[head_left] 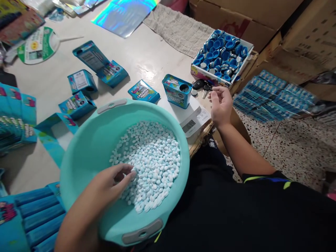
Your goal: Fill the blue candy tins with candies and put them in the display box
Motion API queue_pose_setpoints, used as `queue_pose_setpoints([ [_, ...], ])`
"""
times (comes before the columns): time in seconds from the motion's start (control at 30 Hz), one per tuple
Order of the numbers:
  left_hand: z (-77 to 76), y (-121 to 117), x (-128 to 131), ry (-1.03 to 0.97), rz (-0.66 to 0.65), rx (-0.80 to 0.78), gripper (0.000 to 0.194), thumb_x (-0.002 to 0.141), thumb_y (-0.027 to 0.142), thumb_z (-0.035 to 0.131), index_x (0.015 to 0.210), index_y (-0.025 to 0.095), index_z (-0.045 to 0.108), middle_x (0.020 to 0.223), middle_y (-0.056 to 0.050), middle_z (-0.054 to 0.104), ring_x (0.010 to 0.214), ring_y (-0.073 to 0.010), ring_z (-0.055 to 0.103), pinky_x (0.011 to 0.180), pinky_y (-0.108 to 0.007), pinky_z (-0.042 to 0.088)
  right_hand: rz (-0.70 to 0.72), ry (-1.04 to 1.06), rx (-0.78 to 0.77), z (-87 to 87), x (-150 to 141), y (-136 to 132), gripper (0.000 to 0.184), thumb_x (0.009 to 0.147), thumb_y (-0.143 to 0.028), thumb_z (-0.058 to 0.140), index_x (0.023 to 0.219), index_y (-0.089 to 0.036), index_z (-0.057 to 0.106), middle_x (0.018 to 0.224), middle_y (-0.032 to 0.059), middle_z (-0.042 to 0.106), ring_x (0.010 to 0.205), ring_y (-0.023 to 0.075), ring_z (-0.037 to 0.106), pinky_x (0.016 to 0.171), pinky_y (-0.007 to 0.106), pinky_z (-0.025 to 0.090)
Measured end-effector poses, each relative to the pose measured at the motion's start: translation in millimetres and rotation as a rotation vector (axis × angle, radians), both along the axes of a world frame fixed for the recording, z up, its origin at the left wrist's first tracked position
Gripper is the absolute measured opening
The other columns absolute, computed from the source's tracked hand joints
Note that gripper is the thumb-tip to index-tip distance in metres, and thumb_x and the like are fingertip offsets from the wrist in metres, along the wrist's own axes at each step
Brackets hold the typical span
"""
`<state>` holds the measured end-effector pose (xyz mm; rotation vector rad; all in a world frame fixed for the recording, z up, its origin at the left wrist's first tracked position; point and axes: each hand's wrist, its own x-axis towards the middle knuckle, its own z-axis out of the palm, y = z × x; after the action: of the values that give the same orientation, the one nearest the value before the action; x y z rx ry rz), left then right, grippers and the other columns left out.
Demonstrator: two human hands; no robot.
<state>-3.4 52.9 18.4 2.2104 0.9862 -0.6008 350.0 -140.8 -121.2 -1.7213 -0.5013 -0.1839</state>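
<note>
Small round candies (149,164), white with a pale blue tint, lie heaped in a wide teal plastic basin (78,168) with grey handles. The basin sits tilted at the near edge of the table (47,77), and the heap spreads across its middle and toward its lower side. The left hand (112,182) is inside the basin, with its half-open fingers (128,176) touching the edge of the heap. Whether they are pinching any candies is impossible to tell. The right hand (221,106) hangs in the air above the table edge, loosely curled and with nothing visible in it, just beside a bunch of keys (201,85). Below that hand, a small white kitchen scale (190,120) stands right by the basin rim. On the scale stands a blue printed tin (177,91) with a round dark hole in its top. A small blue box (144,91) lies just beside the scale, and more blue boxes (82,81) lie further across the table. Past the tin, a white tray (222,56) is packed with blue and silver caps. A towel (178,29) and a shiny rainbow sheet (123,15) lie beyond them
</note>
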Motion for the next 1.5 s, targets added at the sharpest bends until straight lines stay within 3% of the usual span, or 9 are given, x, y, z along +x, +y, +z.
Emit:
queue_pose_setpoints([
  [0.43, 10.7, -4, 1, -0.006, 0.045, 0.07, 0.038, 0.088, 0.061, 0.064, 0.104, 0.027, 0.069, 0.093, -0.002, 0.078, 0.093, -0.0309, 0.072, 0.073, -0.034, 0.053, 0.048, -0.043, -0.056, -6.0, 6, -1, 0.024, 0.1, -0.046, 0.049, 0.098, -0.025, 0.063, 0.091, 0.0041, 0.068, 0.085, 0.0197, 0.07, 0.083, 0.04, 0.059],
  [0.57, 16.6, -4, 2, -0.008, 0.057, 0.075, 0.036, 0.093, 0.058, 0.064, 0.107, 0.026, 0.069, 0.1, -0.001, 0.077, 0.098, -0.0286, 0.071, 0.081, -0.033, 0.053, 0.067, -0.05, -0.05, -7.3, 5, -6, 0.031, 0.102, -0.05, 0.047, 0.108, -0.026, 0.065, 0.098, 0.0059, 0.069, 0.095, 0.0234, 0.071, 0.09, 0.047, 0.059],
  [0.73, 15.1, -6, 4, -0.002, 0.076, 0.032, 0.045, 0.091, 0.061, 0.063, 0.112, 0.022, 0.07, 0.1, -0.004, 0.077, 0.095, -0.028, 0.069, 0.082, -0.034, 0.053, 0.189, -0.138, -0.129, 22.1, -14, 1, 0.057, 0.094, -0.059, 0.064, 0.144, -0.035, 0.052, 0.144, 0.0097, 0.061, 0.132, 0.031, 0.063, 0.107, 0.055, 0.055],
  [0.87, 6.8, -7, 1, -0.056, 0.098, 0.003, 0.057, 0.084, 0.066, 0.061, 0.114, 0.018, 0.071, 0.089, -0.006, 0.072, 0.084, -0.0256, 0.066, 0.074, -0.034, 0.052, 0.405, -0.159, -0.148, 39.6, -22, 31, 0.083, 0.076, -0.053, 0.086, 0.148, -0.036, 0.05, 0.158, 0.0098, 0.054, 0.141, 0.0352, 0.057, 0.11, 0.055, 0.056],
  [1.03, 5.6, -12, -7, -0.123, 0.112, -0.026, 0.054, 0.087, 0.063, 0.06, 0.116, 0.019, 0.07, 0.092, -0.006, 0.073, 0.083, -0.0235, 0.067, 0.073, -0.033, 0.052, 0.454, -0.157, -0.046, 57.9, -33, 56, 0.052, 0.082, -0.042, 0.082, 0.13, -0.027, 0.066, 0.121, 0.0076, 0.074, 0.113, 0.0331, 0.072, 0.097, 0.056, 0.062],
  [1.17, 6.2, -17, -10, -0.167, 0.084, -0.024, 0.049, 0.09, 0.058, 0.059, 0.117, 0.019, 0.07, 0.103, -0.008, 0.076, 0.092, -0.0259, 0.071, 0.08, -0.035, 0.052, 0.352, -0.553, 0.099, 101.9, -69, 37, 0.055, 0.084, -0.021, 0.08, 0.136, -0.035, 0.069, 0.126, 0.0046, 0.076, 0.119, 0.0335, 0.071, 0.107, 0.058, 0.056],
  [1.23, 3.6, -19, -12, -0.193, 0.067, -0.013, 0.046, 0.091, 0.055, 0.058, 0.118, 0.02, 0.069, 0.105, -0.008, 0.077, 0.094, -0.0265, 0.072, 0.081, -0.036, 0.052, 0.503, -0.743, -0.073, 123.7, -88, 27, 0.061, 0.087, -0.018, 0.076, 0.141, -0.043, 0.066, 0.137, 0.0008, 0.074, 0.13, 0.0357, 0.066, 0.118, 0.062, 0.047],
  [1.33, -2.4, -20, -15, -0.196, 0.052, -0.009, 0.044, 0.092, 0.053, 0.057, 0.12, 0.021, 0.07, 0.106, -0.008, 0.078, 0.094, -0.0268, 0.072, 0.08, -0.035, 0.052, 0.745, -0.647, -0.314, 142.4, -105, 25, 0.045, 0.093, -0.029, 0.072, 0.134, -0.047, 0.07, 0.14, -0.0043, 0.072, 0.137, 0.0378, 0.06, 0.121, 0.068, 0.041],
  [1.5, -5.8, -23, -15, -0.207, 0.041, 0.008, 0.045, 0.093, 0.052, 0.057, 0.121, 0.02, 0.071, 0.105, -0.009, 0.078, 0.094, -0.0274, 0.071, 0.076, -0.034, 0.049, 0.732, -0.683, -0.364, 141.4, -104, 45, 0.033, 0.096, -0.04, 0.068, 0.129, -0.044, 0.073, 0.137, -0.0021, 0.073, 0.137, 0.0379, 0.058, 0.115, 0.068, 0.043],
])
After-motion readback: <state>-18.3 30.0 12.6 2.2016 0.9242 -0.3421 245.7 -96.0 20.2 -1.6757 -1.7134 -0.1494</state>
